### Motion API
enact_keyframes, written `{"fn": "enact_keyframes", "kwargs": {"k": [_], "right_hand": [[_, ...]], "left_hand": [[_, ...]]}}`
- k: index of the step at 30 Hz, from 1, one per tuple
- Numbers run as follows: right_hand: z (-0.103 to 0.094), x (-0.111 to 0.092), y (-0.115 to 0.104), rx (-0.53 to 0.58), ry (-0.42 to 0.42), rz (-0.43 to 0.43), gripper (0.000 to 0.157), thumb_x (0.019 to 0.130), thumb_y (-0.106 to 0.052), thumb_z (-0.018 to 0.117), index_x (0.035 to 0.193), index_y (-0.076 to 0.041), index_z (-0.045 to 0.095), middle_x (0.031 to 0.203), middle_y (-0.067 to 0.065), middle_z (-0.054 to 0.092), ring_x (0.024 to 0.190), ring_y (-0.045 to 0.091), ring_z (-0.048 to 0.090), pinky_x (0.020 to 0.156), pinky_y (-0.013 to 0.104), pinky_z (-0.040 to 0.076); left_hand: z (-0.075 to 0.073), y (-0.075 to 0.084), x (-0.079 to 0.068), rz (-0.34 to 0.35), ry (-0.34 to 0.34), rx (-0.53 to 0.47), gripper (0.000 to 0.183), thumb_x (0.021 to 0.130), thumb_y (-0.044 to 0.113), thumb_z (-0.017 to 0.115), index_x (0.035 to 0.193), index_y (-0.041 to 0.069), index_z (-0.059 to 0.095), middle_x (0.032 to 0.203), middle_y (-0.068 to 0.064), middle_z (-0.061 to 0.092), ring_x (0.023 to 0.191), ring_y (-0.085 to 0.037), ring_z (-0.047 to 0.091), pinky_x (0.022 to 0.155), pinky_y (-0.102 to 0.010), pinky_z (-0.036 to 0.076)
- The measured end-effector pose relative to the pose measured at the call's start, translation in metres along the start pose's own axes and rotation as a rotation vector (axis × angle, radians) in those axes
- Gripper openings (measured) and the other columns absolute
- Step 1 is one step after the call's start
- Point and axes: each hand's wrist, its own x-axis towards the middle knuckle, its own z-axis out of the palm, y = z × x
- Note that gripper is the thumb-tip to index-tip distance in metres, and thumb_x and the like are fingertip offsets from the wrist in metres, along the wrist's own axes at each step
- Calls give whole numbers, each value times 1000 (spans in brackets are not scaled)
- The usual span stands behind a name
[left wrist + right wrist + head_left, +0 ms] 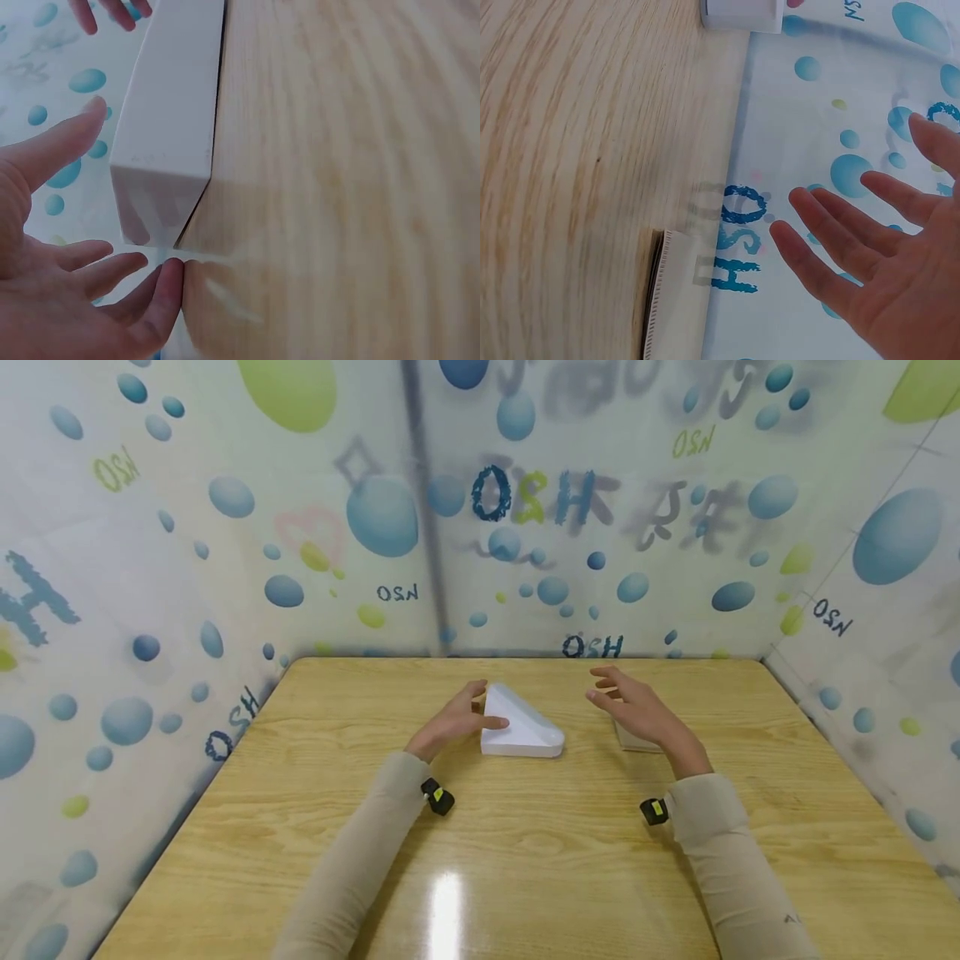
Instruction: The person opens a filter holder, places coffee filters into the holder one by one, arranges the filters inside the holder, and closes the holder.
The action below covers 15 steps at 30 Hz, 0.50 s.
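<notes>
A white triangular plastic piece (525,727) with rounded corners lies on the wooden table in front of me. My left hand (453,722) is at its left side, the thumb overlapping its top in the head view. In the left wrist view the fingers (161,304) spread loosely around the end of the white piece (169,105), with a gap at the thumb. My right hand (637,710) hovers with fingers apart and holds nothing. Below it, partly covered by the hand, is a flat pale object (636,745); the right wrist view shows its ridged edge (657,300).
The wooden table (525,860) ends at a back wall (480,593) covered with a bubble-patterned sheet, with more of it on both sides. A small black device (438,797) sits at the left wrist and another black device (654,811) at the right.
</notes>
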Motion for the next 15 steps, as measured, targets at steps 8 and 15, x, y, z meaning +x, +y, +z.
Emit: {"fn": "enact_keyframes", "kwargs": {"k": [8, 15], "right_hand": [[-3, -1, 1, -6, -1, 6, 63, 110, -41, 47, 161, -7, 30, 156, 31, 44, 138, 50, 50, 111, 67, 40], [-4, -1, 2, -6, -3, 4, 62, 110, -40, 47, 161, -8, 30, 156, 31, 44, 138, 50, 50, 111, 67, 41]], "left_hand": [[2, 1, 10, 13, -41, -61, 103, 86, 12, 84, 165, 6, 17, 164, -16, 36, 148, -40, 41, 120, -52, 38], [0, 6, 12, -50, -67, -23, 115, 83, 12, 87, 166, 6, 8, 165, -18, 34, 150, -37, 37, 126, -53, 27]]}}
